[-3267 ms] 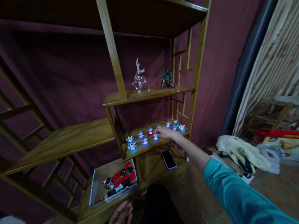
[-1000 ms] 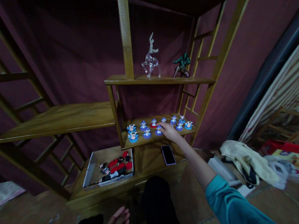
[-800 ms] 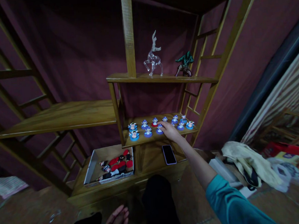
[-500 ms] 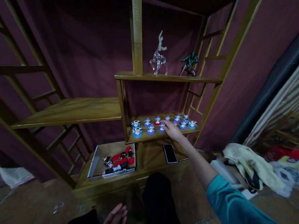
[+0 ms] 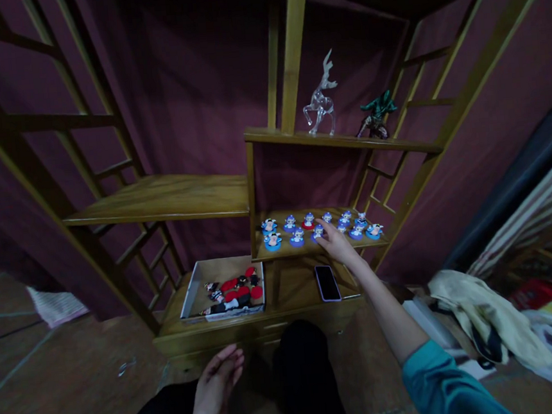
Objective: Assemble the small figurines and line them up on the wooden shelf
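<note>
Two rows of small figurines with round bases stand on the low right shelf [image 5: 284,252]. My right hand [image 5: 338,245] reaches in from the right, with thumb and forefinger around a purple-based figurine [image 5: 317,233] in the front row. It hides part of the figurines behind it. Just behind those fingers is a red-based figurine [image 5: 309,221]. Blue-based figurines [image 5: 272,241] stand at the left end of the rows. Low in front of the cabinet, above my legs, my left hand [image 5: 218,381] is loosely curved with fingers apart from the thumb side, and nothing shows in it.
A shallow box [image 5: 191,295] with red and black figures sits on the cabinet's lower board, left of a phone [image 5: 328,283]. A clear deer statue [image 5: 320,105] and a green-cloaked figure [image 5: 378,115] stand on the shelf above. Pale cloth [image 5: 483,318] lies at right.
The view has swung a little left, so the cabinet sits farther right in the picture. My right hand stays at the same figurine, and my left hand appears slightly higher.
</note>
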Action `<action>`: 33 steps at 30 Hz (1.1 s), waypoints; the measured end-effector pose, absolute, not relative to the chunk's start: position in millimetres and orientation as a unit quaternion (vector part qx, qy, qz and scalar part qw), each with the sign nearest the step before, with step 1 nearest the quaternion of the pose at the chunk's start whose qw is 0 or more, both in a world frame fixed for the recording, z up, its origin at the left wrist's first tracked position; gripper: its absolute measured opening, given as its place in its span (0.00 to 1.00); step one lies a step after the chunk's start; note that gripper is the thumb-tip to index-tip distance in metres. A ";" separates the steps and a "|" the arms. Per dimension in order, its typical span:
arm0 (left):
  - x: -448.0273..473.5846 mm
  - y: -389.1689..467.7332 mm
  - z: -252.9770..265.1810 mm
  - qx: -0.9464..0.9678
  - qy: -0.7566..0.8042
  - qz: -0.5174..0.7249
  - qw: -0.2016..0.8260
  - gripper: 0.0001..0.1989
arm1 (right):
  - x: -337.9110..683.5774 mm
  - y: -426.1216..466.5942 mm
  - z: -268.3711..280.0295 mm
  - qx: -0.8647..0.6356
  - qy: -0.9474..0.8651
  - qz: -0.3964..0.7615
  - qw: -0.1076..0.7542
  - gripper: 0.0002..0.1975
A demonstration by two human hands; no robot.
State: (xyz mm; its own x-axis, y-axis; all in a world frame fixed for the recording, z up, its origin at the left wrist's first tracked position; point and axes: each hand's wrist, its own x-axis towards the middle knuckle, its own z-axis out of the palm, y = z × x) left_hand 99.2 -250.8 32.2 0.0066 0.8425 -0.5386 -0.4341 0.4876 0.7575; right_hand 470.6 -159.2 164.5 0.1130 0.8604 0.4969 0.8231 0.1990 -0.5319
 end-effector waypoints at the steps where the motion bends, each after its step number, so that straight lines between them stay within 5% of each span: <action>1: 97.3 -246.2 34.6 0.196 0.528 0.475 0.677 0.11 | 468.3 -161.9 166.0 -0.632 -0.666 0.017 0.396 0.29; 7: 74.5 -218.4 40.6 0.201 0.516 0.508 0.660 0.12 | 433.0 -200.3 172.5 -0.624 -0.645 -0.055 0.437 0.24; 12: 56.0 -188.6 39.5 0.182 0.507 0.535 0.650 0.13 | 373.6 -237.7 134.9 -0.605 -0.621 0.023 0.498 0.15; 21: 47.2 -99.2 44.5 0.179 0.475 0.577 0.640 0.11 | 282.1 -191.9 35.5 -0.554 -0.677 0.260 0.408 0.13; 33: 32.8 -17.5 19.6 0.145 0.430 0.555 0.697 0.10 | 244.3 -61.3 -31.8 -0.580 -0.750 0.263 0.177 0.16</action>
